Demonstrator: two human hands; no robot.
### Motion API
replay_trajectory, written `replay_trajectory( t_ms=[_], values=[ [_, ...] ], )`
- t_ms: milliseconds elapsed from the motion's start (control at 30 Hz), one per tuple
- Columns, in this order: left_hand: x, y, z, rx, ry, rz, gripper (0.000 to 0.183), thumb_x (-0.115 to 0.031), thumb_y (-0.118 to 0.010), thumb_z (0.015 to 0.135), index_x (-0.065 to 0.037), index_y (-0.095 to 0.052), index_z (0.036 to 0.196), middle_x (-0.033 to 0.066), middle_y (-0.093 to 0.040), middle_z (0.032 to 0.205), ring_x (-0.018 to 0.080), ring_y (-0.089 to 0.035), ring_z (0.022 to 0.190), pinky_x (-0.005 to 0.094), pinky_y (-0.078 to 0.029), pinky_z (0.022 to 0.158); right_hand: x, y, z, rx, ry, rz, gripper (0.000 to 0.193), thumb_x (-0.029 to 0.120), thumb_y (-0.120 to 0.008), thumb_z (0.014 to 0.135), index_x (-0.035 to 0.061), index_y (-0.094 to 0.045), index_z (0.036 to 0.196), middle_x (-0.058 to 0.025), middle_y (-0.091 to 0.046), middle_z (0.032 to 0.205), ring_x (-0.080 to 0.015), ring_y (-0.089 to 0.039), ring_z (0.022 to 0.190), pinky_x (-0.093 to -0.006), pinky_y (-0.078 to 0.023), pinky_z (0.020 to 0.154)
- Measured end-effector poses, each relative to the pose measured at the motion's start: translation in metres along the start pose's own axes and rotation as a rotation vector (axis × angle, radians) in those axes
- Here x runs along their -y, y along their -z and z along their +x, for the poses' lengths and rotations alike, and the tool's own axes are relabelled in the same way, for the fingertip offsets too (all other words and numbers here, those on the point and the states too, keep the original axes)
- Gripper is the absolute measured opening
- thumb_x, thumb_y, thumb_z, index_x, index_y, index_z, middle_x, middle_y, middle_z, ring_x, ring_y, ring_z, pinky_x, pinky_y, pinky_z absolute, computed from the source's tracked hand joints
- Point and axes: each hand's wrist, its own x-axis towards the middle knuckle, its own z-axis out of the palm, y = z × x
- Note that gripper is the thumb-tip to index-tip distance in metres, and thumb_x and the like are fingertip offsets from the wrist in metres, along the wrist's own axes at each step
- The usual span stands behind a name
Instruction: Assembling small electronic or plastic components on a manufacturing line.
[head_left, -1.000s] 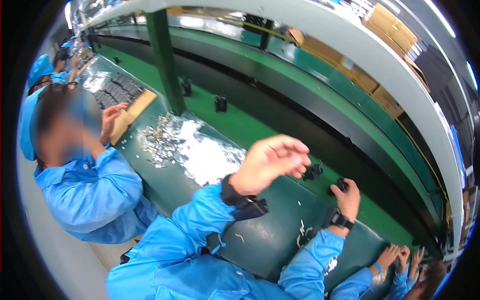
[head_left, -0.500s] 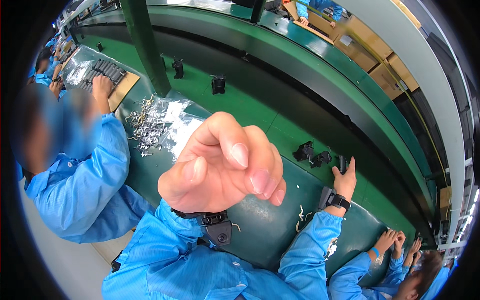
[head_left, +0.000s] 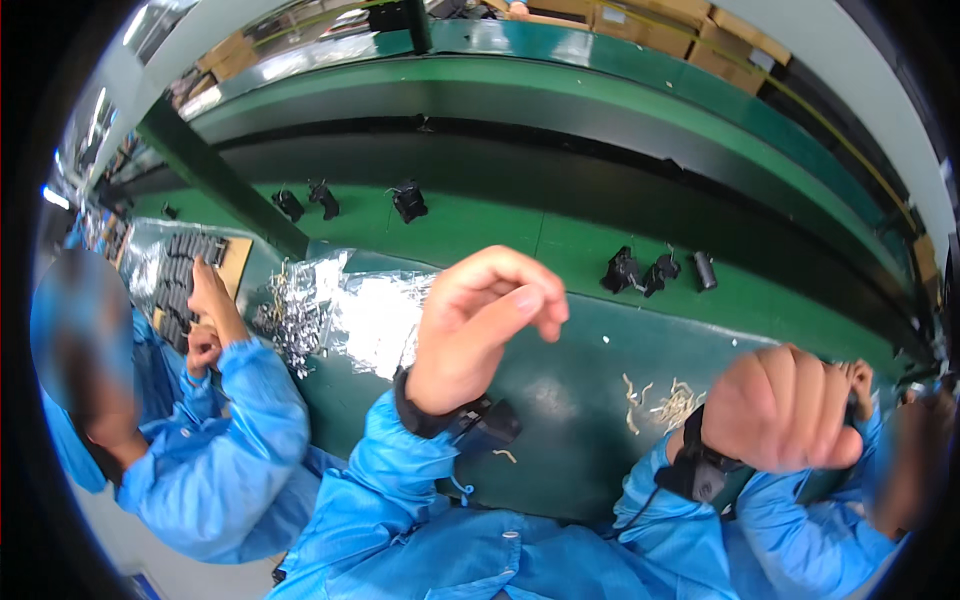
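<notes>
My left hand (head_left: pixel 488 325) is raised over the middle of the green table, palm turned to the right. Its fingers curl loosely with the thumb in front of them, and nothing shows in them. At the right, my right hand (head_left: pixel 780 410) is lifted with the fingers bent over; its palm is hidden, so any held thing is out of sight. Beyond it, a black cylindrical part (head_left: pixel 705 270) stands on the green conveyor strip, apart from the hand. Beside the cylinder are two black parts with short wires (head_left: pixel 622 270). Loose cream-coloured strips (head_left: pixel 680 403) lie left of my right hand.
Clear plastic bags (head_left: pixel 380 315) and a heap of small metallic pieces (head_left: pixel 292 318) lie left of my left hand. More black parts (head_left: pixel 408 200) rest on the strip, near a green post (head_left: pixel 225 180). Co-workers in blue sit close on both sides, one by rows of dark parts (head_left: pixel 180 275).
My right hand has drawn back from the black cylinder toward me, leaving it on the strip. My left hand has turned and moved farther from the camera. The view has swung.
</notes>
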Motion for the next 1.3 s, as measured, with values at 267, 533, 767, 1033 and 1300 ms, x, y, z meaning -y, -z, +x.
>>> replay_trajectory(
  t_ms=[267, 533, 767, 1033, 1300],
  values=[
    [0.167, 0.023, 0.014, 0.049, 0.744, -0.370, 0.012, -0.013, -0.057, 0.103, -0.003, -0.062, 0.107, 0.0068, -0.067, 0.098, 0.0163, -0.066, 0.085, 0.0321, -0.056, 0.077, 0.027, -0.018, -0.018, -0.029, 0.043, 0.705, 0.036, 0.010, -0.055, 0.097, 0.0001, -0.055, 0.062, -0.0158, -0.058, 0.065, -0.0282, -0.057, 0.065, -0.0591, -0.059, 0.082],
    [0.189, 0.022, 0.004, 0.065, 0.753, -0.074, 0.015, -0.012, -0.056, 0.104, -0.002, -0.059, 0.116, 0.0098, -0.065, 0.105, 0.0212, -0.070, 0.093, 0.0384, -0.061, 0.087, 0.033, -0.020, -0.031, -0.117, 0.137, 0.647, 0.036, 0.008, -0.053, 0.097, -0.0004, -0.054, 0.062, -0.0165, -0.056, 0.065, -0.0289, -0.056, 0.064, -0.0612, -0.059, 0.078],
    [0.192, 0.020, 0.003, 0.076, 0.738, -0.084, 0.016, -0.012, -0.056, 0.105, -0.002, -0.059, 0.117, 0.0101, -0.065, 0.106, 0.0220, -0.070, 0.092, 0.0393, -0.061, 0.087, 0.052, -0.008, -0.034, -0.150, 0.084, 0.677, 0.036, 0.008, -0.053, 0.098, -0.0005, -0.054, 0.062, -0.0166, -0.056, 0.065, -0.0286, -0.056, 0.063, -0.0599, -0.059, 0.076],
    [0.190, 0.021, 0.008, 0.066, 0.718, -0.077, 0.017, -0.012, -0.057, 0.104, -0.002, -0.059, 0.118, 0.0103, -0.065, 0.106, 0.0218, -0.071, 0.091, 0.0393, -0.061, 0.086, 0.051, -0.012, -0.029, -0.167, 0.009, 0.686, 0.037, 0.007, -0.054, 0.098, -0.0005, -0.054, 0.062, -0.0167, -0.056, 0.065, -0.0282, -0.055, 0.063, -0.0585, -0.059, 0.073],
    [0.192, 0.023, 0.002, 0.080, 0.757, -0.074, 0.019, -0.013, -0.057, 0.104, -0.002, -0.057, 0.120, 0.0093, -0.064, 0.107, 0.0192, -0.070, 0.092, 0.0387, -0.062, 0.087, 0.039, -0.023, -0.016, -0.005, -0.039, 0.332, 0.038, 0.020, -0.057, 0.105, 0.0032, -0.058, 0.070, -0.0097, -0.061, 0.068, -0.0206, -0.055, 0.062, -0.0407, -0.053, 0.066]
  ],
)
